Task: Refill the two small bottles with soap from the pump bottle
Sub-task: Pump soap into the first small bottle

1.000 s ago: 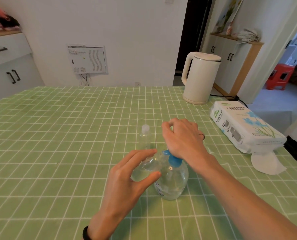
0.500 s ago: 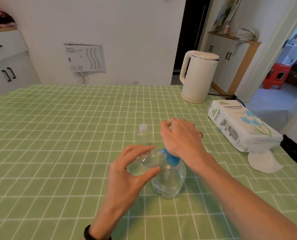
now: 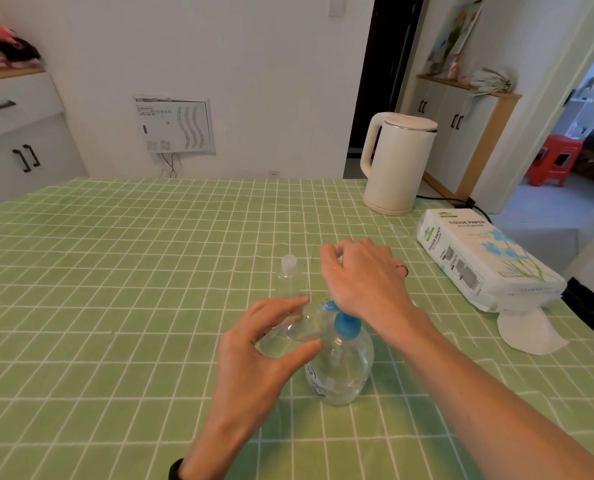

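Head view: my left grip [image 3: 254, 362] holds a small clear plastic bottle [image 3: 299, 327] between thumb and curled fingers, above the near middle of the green checked table [image 3: 115, 271]. The bottle lies tilted. Its long axis runs from my palm up and to the right, and its open mouth sits just at the spout of the blue plastic pump [image 3: 345, 325].

That pump tops the round clear pump bottle [image 3: 340, 372], which stands upright on the table, touching or just behind my left thumb. My right grip [image 3: 361, 275] lies over the pump head, with the heel of the hand on it and the fingers bent down beyond. I cannot tell whether those fingers close on anything.

So the coming press turns on keeping mouth and spout in line. The spout points left toward the tilted bottle, and the right hand is the one placed to push down.

The soap looks clear, and both bottles are smooth, glossy and likely slippery.

A second small clear bottle with a white cap [image 3: 287, 275] stands upright just beyond my left fingers, apparently not yet opened.

Toward the far right corner stand a cream electric kettle [image 3: 397, 164] and a white tissue pack [image 3: 479, 261].
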The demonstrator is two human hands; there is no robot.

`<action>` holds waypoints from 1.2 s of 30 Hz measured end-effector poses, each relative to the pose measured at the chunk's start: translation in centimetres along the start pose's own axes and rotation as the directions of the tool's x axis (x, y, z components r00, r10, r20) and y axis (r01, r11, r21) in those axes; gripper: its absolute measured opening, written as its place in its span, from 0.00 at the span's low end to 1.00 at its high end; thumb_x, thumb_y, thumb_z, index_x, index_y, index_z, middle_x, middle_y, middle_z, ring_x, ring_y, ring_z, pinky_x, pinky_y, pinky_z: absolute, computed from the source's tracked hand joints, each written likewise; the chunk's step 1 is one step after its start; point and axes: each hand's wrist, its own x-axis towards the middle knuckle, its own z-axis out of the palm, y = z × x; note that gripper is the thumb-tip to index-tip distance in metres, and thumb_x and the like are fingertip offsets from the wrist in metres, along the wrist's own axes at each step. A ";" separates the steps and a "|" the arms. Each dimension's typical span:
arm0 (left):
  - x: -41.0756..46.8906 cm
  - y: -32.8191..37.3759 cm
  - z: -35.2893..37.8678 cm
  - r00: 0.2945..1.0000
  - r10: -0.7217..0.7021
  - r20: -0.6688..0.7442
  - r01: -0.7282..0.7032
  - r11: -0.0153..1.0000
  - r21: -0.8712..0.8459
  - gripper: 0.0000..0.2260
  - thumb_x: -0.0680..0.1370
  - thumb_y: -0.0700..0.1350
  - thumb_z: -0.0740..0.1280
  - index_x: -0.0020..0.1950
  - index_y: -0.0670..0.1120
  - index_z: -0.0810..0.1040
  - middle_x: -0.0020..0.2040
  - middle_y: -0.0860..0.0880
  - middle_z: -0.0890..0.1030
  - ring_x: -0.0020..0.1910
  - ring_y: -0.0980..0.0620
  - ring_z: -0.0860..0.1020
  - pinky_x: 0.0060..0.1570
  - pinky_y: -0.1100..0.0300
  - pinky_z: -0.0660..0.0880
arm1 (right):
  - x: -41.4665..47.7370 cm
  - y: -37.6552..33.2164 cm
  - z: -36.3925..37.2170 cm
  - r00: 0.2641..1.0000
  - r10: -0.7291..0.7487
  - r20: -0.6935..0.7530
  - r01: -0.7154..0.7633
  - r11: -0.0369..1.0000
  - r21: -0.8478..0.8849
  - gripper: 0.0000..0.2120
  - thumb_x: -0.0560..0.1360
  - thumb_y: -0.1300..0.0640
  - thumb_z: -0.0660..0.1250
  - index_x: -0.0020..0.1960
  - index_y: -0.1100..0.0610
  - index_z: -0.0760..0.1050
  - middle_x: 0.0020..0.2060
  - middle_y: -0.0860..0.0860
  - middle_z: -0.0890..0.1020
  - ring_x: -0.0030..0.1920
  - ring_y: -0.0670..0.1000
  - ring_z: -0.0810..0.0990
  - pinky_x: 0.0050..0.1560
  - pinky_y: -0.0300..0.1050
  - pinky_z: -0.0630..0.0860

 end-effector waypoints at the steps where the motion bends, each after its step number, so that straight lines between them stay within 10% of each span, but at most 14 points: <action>1: 0.0 -0.1 0.0 1.000 -0.005 -0.001 0.005 1.000 0.009 0.25 0.68 0.43 0.84 0.61 0.60 0.85 0.57 0.56 0.87 0.60 0.52 0.85 0.62 0.61 0.79 | 0.0 0.1 0.1 1.000 0.006 0.000 -0.006 1.000 0.013 0.24 0.86 0.43 0.50 0.54 0.53 0.82 0.47 0.54 0.82 0.62 0.60 0.75 0.72 0.69 0.68; 5: -0.1 -0.3 0.3 0.999 -0.047 -0.027 0.048 0.998 0.043 0.23 0.66 0.46 0.83 0.57 0.62 0.84 0.56 0.61 0.87 0.59 0.55 0.84 0.59 0.59 0.76 | 0.0 0.4 0.6 0.999 0.035 0.019 -0.035 0.999 0.026 0.24 0.85 0.45 0.52 0.43 0.54 0.81 0.40 0.51 0.80 0.57 0.59 0.74 0.71 0.68 0.69; 36: -0.3 0.4 -0.1 1.000 -0.029 -0.010 0.029 0.999 0.017 0.23 0.68 0.40 0.85 0.59 0.58 0.85 0.56 0.57 0.87 0.60 0.52 0.85 0.62 0.63 0.78 | 0.4 0.4 0.3 0.999 -0.025 -0.033 0.024 0.998 -0.050 0.21 0.84 0.46 0.54 0.51 0.53 0.82 0.47 0.53 0.83 0.60 0.60 0.77 0.75 0.70 0.64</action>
